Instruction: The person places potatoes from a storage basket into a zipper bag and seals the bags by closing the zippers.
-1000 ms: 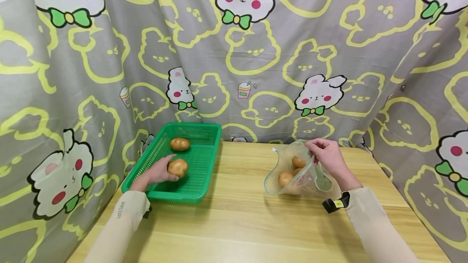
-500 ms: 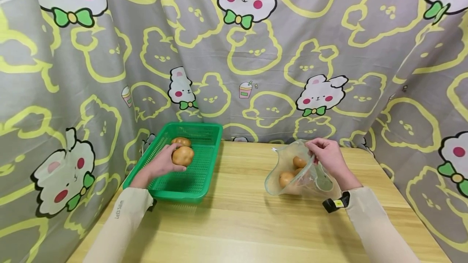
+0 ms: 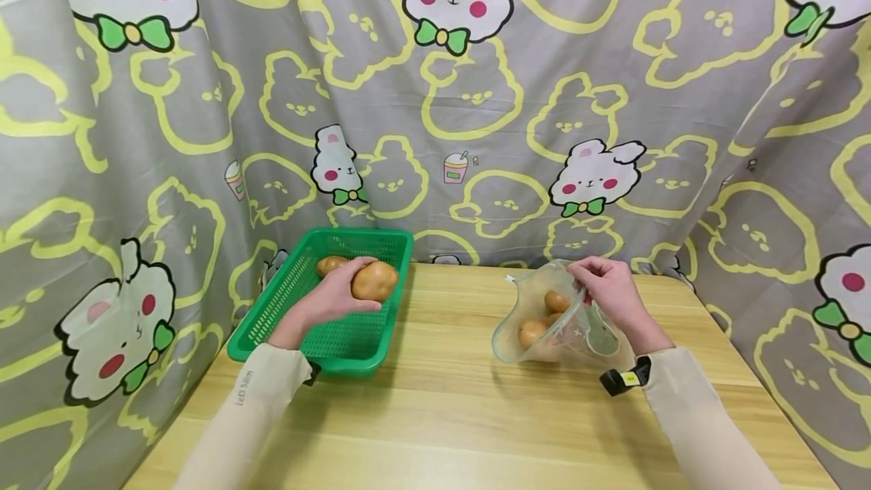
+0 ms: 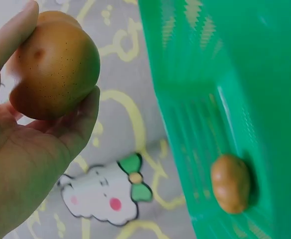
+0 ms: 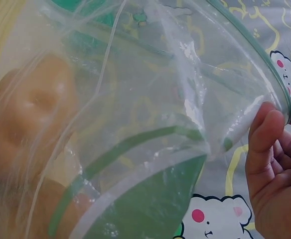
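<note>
My left hand (image 3: 335, 298) grips a brown potato (image 3: 374, 281), thumb on one side and fingers on the other, above the right part of a green plastic basket (image 3: 401, 301). In the left wrist view the held potato (image 4: 58, 64) shows small dark specks. A second potato (image 4: 230, 183) lies inside the basket, partly behind the hand in the head view. My right hand (image 3: 608, 289) pinches the rim of a clear zip bag (image 3: 506, 335), which stands with its mouth spread. Several potatoes (image 3: 533, 333) show inside the bag. Through its film, the right wrist view shows a green print (image 5: 145, 204).
Basket and bag stand apart on a light wooden table (image 3: 449, 399), basket left, bag right. A grey patterned curtain (image 3: 476, 112) hangs behind the table and along both sides.
My left hand has lifted the potato from the basket floor and carried it rightward to over the basket's right side. The right hand and the bag have stayed put.
</note>
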Action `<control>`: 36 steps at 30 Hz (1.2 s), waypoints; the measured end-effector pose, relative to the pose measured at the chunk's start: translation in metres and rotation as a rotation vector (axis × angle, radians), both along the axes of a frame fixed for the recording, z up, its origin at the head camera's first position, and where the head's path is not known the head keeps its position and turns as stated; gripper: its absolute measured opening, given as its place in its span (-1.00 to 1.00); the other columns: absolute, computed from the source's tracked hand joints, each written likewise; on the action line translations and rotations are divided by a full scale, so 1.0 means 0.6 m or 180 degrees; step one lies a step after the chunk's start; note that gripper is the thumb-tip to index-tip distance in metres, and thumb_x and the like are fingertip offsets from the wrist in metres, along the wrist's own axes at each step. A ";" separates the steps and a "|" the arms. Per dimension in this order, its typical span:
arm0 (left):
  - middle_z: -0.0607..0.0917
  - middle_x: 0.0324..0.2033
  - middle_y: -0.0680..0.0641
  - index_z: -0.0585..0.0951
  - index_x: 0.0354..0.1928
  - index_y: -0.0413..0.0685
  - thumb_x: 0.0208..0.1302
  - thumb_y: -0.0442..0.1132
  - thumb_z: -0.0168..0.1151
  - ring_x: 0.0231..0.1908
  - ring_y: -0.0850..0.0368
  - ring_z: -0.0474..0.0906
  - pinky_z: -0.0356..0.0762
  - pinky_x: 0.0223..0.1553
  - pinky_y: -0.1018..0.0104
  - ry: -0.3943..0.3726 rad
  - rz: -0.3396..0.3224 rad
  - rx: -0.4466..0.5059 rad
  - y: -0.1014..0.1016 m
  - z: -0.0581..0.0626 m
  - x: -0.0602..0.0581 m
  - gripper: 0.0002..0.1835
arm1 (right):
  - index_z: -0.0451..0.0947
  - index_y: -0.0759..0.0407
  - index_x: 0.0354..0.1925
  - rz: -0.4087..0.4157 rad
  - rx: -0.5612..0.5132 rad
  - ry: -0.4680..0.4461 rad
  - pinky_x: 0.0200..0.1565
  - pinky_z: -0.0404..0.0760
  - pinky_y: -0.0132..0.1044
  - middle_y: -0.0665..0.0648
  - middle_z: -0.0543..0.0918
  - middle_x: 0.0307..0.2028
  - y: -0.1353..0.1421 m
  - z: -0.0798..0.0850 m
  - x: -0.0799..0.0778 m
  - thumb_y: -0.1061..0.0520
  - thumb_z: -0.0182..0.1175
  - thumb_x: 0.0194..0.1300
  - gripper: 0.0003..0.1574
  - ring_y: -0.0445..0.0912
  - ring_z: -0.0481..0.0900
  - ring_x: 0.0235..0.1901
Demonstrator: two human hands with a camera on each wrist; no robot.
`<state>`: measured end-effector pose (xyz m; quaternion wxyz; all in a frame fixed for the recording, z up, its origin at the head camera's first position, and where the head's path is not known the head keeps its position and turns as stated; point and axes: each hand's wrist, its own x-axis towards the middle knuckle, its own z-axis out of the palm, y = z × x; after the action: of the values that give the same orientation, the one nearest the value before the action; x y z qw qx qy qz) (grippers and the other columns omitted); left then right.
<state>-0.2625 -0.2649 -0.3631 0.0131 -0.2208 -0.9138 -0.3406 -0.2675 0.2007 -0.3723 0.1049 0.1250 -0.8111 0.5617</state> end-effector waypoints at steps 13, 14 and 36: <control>0.50 0.11 -0.07 0.27 0.36 -0.04 0.03 -0.03 0.45 -0.07 0.04 0.50 0.48 -0.09 0.09 0.0039 -0.0271 0.0114 0.084 -0.004 0.003 -0.14 | 0.54 0.53 -0.22 0.0000 -0.0002 0.0007 -0.67 0.49 -0.29 0.04 0.53 -0.62 0.000 -0.001 -0.001 0.07 0.14 0.36 -0.56 -0.14 0.43 -0.74; 0.49 0.12 -0.07 0.27 0.36 -0.04 0.03 -0.03 0.45 -0.06 0.04 0.50 0.48 -0.10 0.09 0.0032 -0.0293 0.0130 0.091 -0.005 0.004 -0.14 | 0.54 0.53 -0.22 -0.0001 -0.0001 0.0010 -0.67 0.49 -0.28 0.04 0.53 -0.62 0.000 -0.001 -0.001 0.08 0.14 0.36 -0.56 -0.14 0.43 -0.74; 0.46 0.17 -0.04 0.28 0.37 0.01 0.08 -0.01 0.41 0.01 0.08 0.47 0.44 -0.02 0.15 -0.0071 -0.0747 0.0272 0.210 -0.040 0.019 -0.18 | 0.54 0.52 -0.22 -0.0026 0.0001 0.0003 -0.67 0.50 -0.26 0.04 0.54 -0.62 0.001 -0.001 -0.002 0.06 0.15 0.36 -0.56 -0.14 0.43 -0.74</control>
<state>-0.2513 -0.1390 -0.3873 -0.0275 -0.3217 -0.8664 -0.3809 -0.2685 0.2012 -0.3730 0.1077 0.1220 -0.8116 0.5611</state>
